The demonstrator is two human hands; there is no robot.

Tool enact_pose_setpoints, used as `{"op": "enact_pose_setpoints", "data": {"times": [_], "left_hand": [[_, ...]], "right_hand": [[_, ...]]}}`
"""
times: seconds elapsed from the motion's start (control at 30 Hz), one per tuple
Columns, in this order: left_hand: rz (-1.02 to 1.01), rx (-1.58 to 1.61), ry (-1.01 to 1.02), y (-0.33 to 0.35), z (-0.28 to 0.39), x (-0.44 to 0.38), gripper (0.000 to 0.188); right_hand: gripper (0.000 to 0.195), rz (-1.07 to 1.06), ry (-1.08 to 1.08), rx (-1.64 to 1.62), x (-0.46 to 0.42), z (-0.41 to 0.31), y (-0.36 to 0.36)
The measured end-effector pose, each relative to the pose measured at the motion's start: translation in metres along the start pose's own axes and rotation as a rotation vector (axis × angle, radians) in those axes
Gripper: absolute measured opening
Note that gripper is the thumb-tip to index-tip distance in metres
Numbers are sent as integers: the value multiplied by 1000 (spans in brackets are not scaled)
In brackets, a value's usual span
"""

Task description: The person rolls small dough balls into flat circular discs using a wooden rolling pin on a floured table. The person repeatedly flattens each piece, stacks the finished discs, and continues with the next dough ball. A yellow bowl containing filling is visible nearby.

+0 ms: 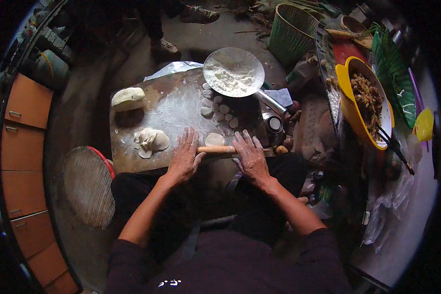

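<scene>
My left hand point(185, 154) lies over the left end of a wooden rolling pin point(217, 149), holding it under the palm with fingers stretched forward. Over the pin's right part, my right hand point(252, 158) holds it the same way. A round flattened dough wrapper point(214, 139) lies on the floured wooden board point(161, 99), just beyond the pin and between both hands. Left of my left hand is a loose pile of rolled wrappers point(150, 142). Several small dough discs point(217, 106) sit farther back, near a metal pan of flour point(233, 75). A large dough lump point(128, 98) rests at the board's far left.
To the right, a yellow-rimmed bowl of minced filling point(367, 103) holds dark chopsticks point(395, 147). A metal can point(274, 124) stands beside the board. A round ribbed tray point(88, 187) is at left. Beyond are a green basket point(294, 33) and another person's shoes point(200, 15).
</scene>
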State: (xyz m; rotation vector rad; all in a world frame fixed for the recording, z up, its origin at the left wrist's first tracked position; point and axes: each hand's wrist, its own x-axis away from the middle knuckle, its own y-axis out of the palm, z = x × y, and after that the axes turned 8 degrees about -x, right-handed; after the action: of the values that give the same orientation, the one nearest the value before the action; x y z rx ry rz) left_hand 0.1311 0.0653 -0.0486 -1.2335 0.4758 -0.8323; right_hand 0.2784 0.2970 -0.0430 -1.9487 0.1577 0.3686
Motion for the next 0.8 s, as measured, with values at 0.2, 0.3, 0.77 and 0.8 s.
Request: {"op": "enact_pose_setpoints", "data": {"times": [0.2, 0.3, 0.77, 0.8], "left_hand": [[509, 290, -7, 17, 9, -16, 29], [485, 228, -18, 21, 20, -37, 18], [736, -23, -267, -37, -74, 4, 32], [569, 32, -240, -27, -69, -12, 42]], "right_hand": [[33, 10, 59, -151, 8, 0, 0], [28, 22, 10, -160, 3, -2, -8], [42, 73, 262, -327, -8, 14, -54], [43, 92, 306, -375, -12, 14, -53]]}}
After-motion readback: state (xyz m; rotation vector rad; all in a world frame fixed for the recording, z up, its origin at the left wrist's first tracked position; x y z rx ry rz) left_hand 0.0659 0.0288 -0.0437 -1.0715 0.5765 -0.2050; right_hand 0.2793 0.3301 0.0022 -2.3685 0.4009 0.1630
